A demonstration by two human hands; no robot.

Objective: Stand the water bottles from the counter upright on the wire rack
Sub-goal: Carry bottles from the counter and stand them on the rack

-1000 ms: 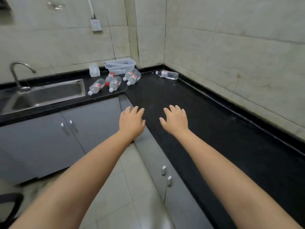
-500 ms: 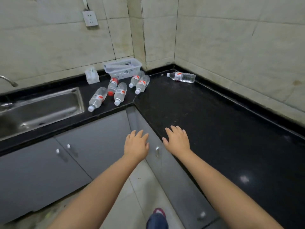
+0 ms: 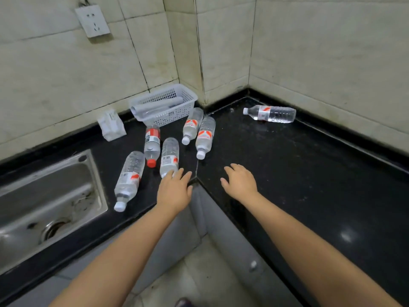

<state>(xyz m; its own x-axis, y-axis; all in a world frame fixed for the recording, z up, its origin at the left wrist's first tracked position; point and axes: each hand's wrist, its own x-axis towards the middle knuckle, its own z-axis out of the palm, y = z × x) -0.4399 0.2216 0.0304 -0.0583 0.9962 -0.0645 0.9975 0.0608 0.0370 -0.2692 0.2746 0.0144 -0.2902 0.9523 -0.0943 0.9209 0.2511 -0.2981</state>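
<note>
Both hands have advanced toward the inner corner of the black table (image 3: 298,173) since half a second ago, and the view has closed in on the bottles. Left hand (image 3: 174,189): palm down, fingers straight and slightly spread, fingertips (image 3: 170,173) at the cap end of the nearest bottle (image 3: 169,156); whether they touch it cannot be told. Right hand (image 3: 240,181): palm down over the table at 3 o'clock of the left hand, fingers relaxed and apart, holding nothing.

Six water bottles lie on their sides. Nearest bottle: at 12 o'clock of the left hand. Red-capped bottle (image 3: 152,142): just beside it at 10 o'clock. Sink-side bottle (image 3: 129,178): at 9 o'clock of the left hand, beside the steel sink (image 3: 44,196). Paired bottles (image 3: 200,129): side by side at 1 o'clock, caps toward the viewer. Far bottle (image 3: 271,113): well apart, near the wall at 2 o'clock.

White plastic basket (image 3: 164,105): behind the bottles, against the wall. Small white carton (image 3: 111,125): at 9 o'clock of the basket. Wall socket (image 3: 92,20): above.
</note>
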